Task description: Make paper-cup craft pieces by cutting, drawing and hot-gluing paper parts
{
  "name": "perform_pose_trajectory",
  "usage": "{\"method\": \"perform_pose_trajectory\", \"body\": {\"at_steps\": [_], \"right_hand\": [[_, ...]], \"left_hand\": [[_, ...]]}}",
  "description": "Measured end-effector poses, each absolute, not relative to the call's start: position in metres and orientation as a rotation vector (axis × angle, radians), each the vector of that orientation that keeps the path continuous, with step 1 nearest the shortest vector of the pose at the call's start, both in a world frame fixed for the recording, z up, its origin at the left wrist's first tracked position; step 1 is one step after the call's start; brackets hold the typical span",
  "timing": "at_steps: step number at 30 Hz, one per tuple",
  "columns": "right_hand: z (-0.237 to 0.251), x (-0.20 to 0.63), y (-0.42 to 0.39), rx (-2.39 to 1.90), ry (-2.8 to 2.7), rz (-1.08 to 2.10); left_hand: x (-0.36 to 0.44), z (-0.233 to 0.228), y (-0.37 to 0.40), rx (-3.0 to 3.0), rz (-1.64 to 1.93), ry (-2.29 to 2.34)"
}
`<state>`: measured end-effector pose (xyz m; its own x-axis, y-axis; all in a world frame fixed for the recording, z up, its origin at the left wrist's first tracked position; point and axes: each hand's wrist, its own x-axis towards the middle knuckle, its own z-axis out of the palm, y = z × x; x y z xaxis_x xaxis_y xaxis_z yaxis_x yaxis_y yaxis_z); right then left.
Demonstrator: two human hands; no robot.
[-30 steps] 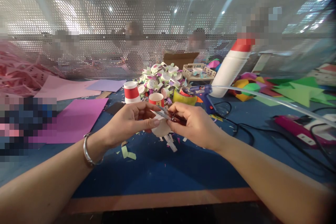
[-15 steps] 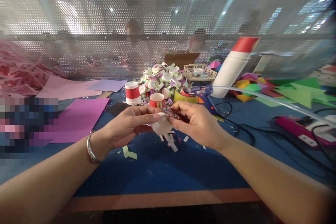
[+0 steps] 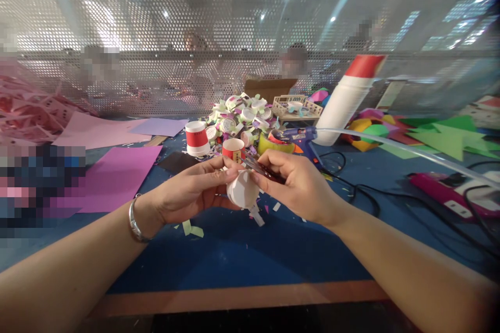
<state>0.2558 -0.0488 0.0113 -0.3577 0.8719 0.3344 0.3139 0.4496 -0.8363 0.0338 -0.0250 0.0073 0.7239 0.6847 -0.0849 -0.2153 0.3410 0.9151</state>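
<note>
Between finger and thumb, my left hand (image 3: 199,183) pinches a white paper cup piece (image 3: 242,191), its round face turned toward me. My right hand (image 3: 299,184) is wrapped round a pair of scissors (image 3: 258,166), whose blades point left at the upper rim of the piece. The fingers of my right hand come up against the piece's right edge. Just beyond my hands stands a red paper cup (image 3: 233,149). A red and white paper cup (image 3: 197,138) is upside down to its left.
Behind the cups is a heap of cut cup bottoms and scraps (image 3: 238,114). A blue glue gun (image 3: 304,140) rests in a yellow-green holder (image 3: 275,144). A leaning stack of cups (image 3: 346,101), a pink power strip (image 3: 441,192) and cables lie right; purple paper (image 3: 125,179) lies left.
The white cup piece has turned and tilted in my left hand, so more of its side shows. The scissors have shifted slightly along its rim.
</note>
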Motion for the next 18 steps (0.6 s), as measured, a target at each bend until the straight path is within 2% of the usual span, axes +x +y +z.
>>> {"method": "perform_pose_trajectory", "body": {"at_steps": [18], "right_hand": [[0.0108, 0.2544, -0.0503, -1.027, -1.983, 0.654]], "left_hand": [[0.0416, 0.0065, -0.0309, 0.943, 0.642, 0.544]]}}
